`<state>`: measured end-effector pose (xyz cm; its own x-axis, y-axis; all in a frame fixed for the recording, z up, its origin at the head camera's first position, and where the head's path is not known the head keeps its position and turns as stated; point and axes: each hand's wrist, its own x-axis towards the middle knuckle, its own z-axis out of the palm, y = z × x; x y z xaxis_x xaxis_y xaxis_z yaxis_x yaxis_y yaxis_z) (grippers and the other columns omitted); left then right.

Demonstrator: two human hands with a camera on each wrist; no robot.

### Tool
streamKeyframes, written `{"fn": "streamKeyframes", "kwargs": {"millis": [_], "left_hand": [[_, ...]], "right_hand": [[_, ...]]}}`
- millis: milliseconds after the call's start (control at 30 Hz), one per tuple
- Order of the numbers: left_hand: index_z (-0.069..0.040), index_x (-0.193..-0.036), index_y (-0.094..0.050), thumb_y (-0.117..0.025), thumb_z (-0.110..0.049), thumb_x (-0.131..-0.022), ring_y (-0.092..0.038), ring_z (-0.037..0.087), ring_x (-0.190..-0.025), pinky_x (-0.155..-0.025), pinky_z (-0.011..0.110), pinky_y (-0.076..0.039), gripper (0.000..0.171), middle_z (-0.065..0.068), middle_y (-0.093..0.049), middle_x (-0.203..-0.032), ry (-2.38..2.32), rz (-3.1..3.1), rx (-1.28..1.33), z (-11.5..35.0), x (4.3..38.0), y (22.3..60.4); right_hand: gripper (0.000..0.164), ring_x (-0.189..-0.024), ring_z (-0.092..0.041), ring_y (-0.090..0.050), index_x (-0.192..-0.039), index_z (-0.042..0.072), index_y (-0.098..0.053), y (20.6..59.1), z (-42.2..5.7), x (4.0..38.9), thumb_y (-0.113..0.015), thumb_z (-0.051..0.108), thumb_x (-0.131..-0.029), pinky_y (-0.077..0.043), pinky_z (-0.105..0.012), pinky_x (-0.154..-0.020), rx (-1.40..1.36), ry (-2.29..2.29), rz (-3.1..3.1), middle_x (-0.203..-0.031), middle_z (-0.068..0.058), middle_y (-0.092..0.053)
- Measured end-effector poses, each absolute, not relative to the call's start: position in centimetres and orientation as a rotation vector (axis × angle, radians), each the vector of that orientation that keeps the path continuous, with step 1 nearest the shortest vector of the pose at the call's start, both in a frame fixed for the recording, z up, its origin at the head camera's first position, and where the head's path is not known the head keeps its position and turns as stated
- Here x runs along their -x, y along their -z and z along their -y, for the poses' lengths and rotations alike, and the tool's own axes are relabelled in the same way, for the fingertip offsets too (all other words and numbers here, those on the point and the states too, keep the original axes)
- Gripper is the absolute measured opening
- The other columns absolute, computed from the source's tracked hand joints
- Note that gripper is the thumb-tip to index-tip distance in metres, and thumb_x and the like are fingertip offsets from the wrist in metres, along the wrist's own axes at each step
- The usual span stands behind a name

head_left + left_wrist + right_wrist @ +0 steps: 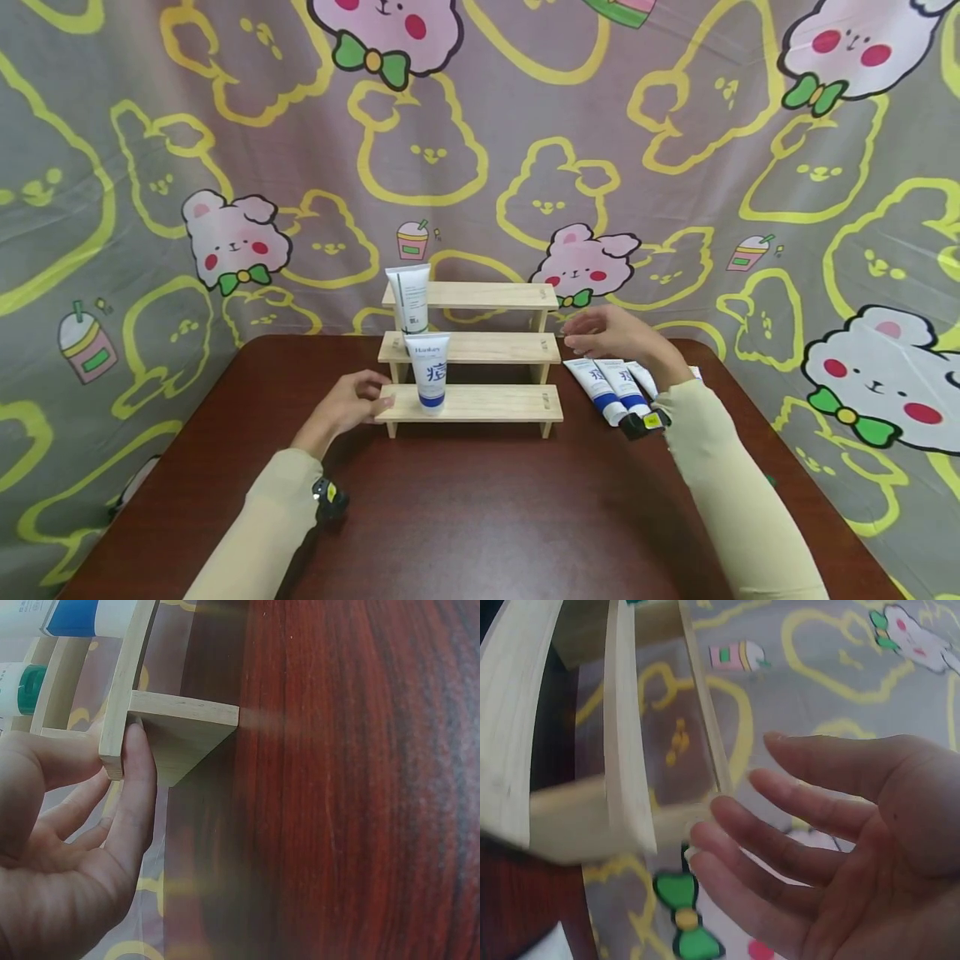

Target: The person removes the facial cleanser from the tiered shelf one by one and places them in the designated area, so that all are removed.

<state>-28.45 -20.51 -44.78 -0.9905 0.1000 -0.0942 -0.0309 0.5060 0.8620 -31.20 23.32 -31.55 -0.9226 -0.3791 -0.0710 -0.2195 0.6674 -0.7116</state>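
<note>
A three-tier wooden display rack stands on the table. My left hand pinches the left end of its lowest board; in the left wrist view the thumb and a finger lie on either side of the board. On that lowest tier a white tube with a blue cap stands upright. Behind it, a taller white tube stands on the middle tier; its green cap shows in the left wrist view. My right hand holds nothing, its fingers loosely bent beside the rack's right end.
Several white tubes with blue caps lie on the table right of the rack, partly hidden by my right forearm. The dark red-brown table extends in front. A patterned curtain hangs behind it.
</note>
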Motion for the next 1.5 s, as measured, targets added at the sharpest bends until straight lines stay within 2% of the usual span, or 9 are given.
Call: {"fn": "streamKeyframes", "kwargs": {"millis": [233,433,667,867,1200,1500], "left_hand": [[0.005,-0.13,-0.06,-0.074,-0.007,-0.093,-0.068,0.017,-0.08,-0.072,0.035,-0.063,0.042,0.026,-0.07,-0.109,-1.54,-2.595,-0.083,20.5,28.5,44.9],[0.004,-0.13,-0.061,-0.074,-0.009,-0.093,-0.068,0.017,-0.079,-0.073,0.035,-0.063,0.041,0.024,-0.07,-0.108,-1.529,-2.608,-0.07,20.4,28.5,45.0],[0.002,-0.13,-0.061,-0.075,-0.011,-0.093,-0.067,0.017,-0.081,-0.075,0.037,-0.064,0.042,0.023,-0.069,-0.109,-1.521,-2.604,-0.049,20.4,28.4,45.0],[0.003,-0.129,-0.061,-0.076,-0.011,-0.092,-0.066,0.017,-0.08,-0.074,0.037,-0.064,0.042,0.022,-0.069,-0.107,-1.524,-2.611,-0.066,20.5,28.4,45.0],[0.001,-0.13,-0.061,-0.075,-0.013,-0.093,-0.067,0.018,-0.081,-0.074,0.035,-0.063,0.042,0.022,-0.069,-0.109,-1.499,-2.613,-0.053,20.5,28.4,44.7],[0.002,-0.13,-0.061,-0.075,-0.013,-0.093,-0.066,0.016,-0.08,-0.073,0.034,-0.062,0.042,0.022,-0.07,-0.107,-1.515,-2.612,-0.069,20.6,28.4,44.8]], "right_hand": [[0.038,-0.11,-0.039,-0.071,-0.129,0.002,-0.065,30.6,-18.7,32.7,-0.072,0.02,-0.097,-0.061,-0.049,-0.094,0.595,1.227,-2.598,-0.13,-0.022,-0.068],[0.04,-0.115,-0.043,-0.069,-0.132,-0.001,-0.061,30.0,-15.0,33.4,-0.071,0.017,-0.098,-0.06,-0.051,-0.095,0.631,1.326,-2.511,-0.129,-0.024,-0.068],[0.039,-0.105,-0.027,-0.073,-0.13,0.004,-0.064,30.3,-11.1,34.4,-0.074,0.02,-0.096,-0.061,-0.046,-0.094,0.605,1.378,-2.493,-0.126,-0.02,-0.071],[0.041,-0.114,-0.033,-0.07,-0.132,0.005,-0.063,30.6,-8.0,34.6,-0.075,0.02,-0.095,-0.061,-0.045,-0.094,0.635,1.405,-2.458,-0.131,-0.02,-0.068],[0.052,-0.126,-0.033,-0.065,-0.141,0.005,-0.057,31.8,-4.7,35.1,-0.076,0.018,-0.094,-0.058,-0.042,-0.1,0.739,1.393,-2.43,-0.136,-0.021,-0.067],[0.044,-0.124,-0.032,-0.067,-0.134,0.006,-0.064,32.7,-3.6,35.4,-0.077,0.016,-0.093,-0.054,-0.044,-0.106,0.804,1.426,-2.464,-0.131,-0.02,-0.07]]}}
